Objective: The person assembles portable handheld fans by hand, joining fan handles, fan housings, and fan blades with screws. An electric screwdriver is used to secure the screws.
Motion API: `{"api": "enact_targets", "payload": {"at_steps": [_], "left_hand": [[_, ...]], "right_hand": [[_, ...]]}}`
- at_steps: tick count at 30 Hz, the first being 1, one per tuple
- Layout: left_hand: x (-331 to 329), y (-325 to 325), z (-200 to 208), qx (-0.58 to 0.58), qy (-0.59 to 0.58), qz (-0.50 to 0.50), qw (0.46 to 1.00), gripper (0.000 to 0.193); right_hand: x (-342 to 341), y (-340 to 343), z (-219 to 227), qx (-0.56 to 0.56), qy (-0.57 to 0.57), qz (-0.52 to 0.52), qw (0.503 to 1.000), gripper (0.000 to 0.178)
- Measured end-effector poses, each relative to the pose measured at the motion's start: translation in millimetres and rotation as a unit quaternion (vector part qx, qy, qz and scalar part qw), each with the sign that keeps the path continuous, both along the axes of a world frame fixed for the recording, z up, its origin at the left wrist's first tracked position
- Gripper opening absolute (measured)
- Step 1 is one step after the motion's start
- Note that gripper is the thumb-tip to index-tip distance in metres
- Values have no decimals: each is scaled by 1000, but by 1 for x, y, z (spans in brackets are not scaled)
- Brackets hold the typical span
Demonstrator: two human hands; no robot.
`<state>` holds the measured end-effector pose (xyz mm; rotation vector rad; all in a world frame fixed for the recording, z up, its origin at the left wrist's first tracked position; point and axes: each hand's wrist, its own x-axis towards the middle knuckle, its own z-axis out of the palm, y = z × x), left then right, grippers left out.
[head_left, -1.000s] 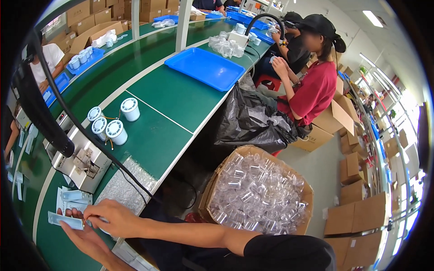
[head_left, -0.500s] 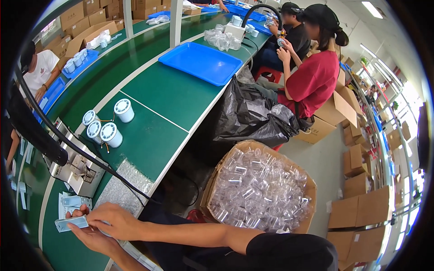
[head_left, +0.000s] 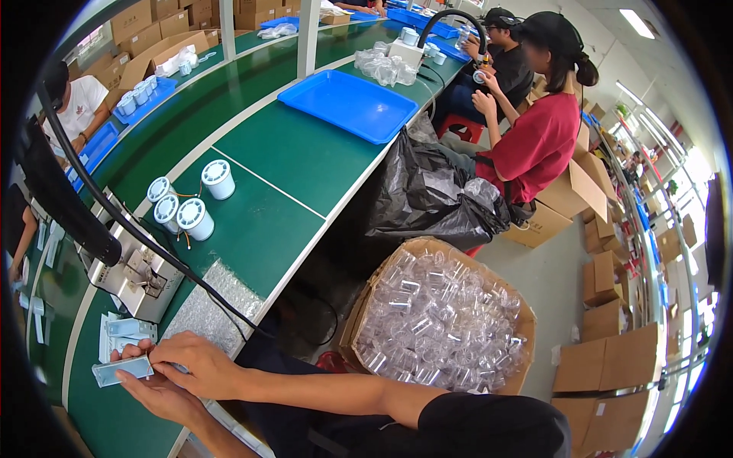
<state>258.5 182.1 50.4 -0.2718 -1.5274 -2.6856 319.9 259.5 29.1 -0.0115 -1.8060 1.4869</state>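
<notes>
A light-blue, long rectangular plastic housing [head_left: 122, 371] rests in my left hand [head_left: 162, 398], fingers closed round it from below. Over its right end bends my right hand [head_left: 197, 368], thumb and forefinger pinched together at the edge; whatever they hold, perhaps something thin, is too small to make out. Just beyond my hands more light-blue plastic housings [head_left: 128, 328] lie in a pile on the green table. Behind that pile stands a white bench machine [head_left: 137, 278] with a metal mechanism on its front.
Bubble wrap [head_left: 210, 309] lies along the green table [head_left: 263, 229] edge. Several light-blue cylinders [head_left: 195, 219] with wires stand farther off, before a blue tray [head_left: 347, 107]. A carton of clear plastic cups [head_left: 443, 320] sits at right. Co-workers sit beyond; a black cable [head_left: 164, 263] crosses nearby.
The view has shifted slightly, so the table and its contents appear a little lower and to the right. Both hands stay at the housing, its outer end tipped slightly differently.
</notes>
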Motion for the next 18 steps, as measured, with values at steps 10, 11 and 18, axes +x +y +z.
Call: {"api": "enact_targets", "payload": {"at_steps": [10, 11, 18], "left_hand": [[6, -3, 5, -19, 60, 34, 997, 50], [6, -2, 5, -19, 58, 34, 998, 50], [4, -7, 7, -42, 88, 52, 994, 50]], "right_hand": [[0, -3, 4, -7, -6, 3, 1000, 19], [0, -2, 4, -7, -7, 4, 1000, 19], [-2, -4, 3, 18, 5, 14, 1000, 21]]}}
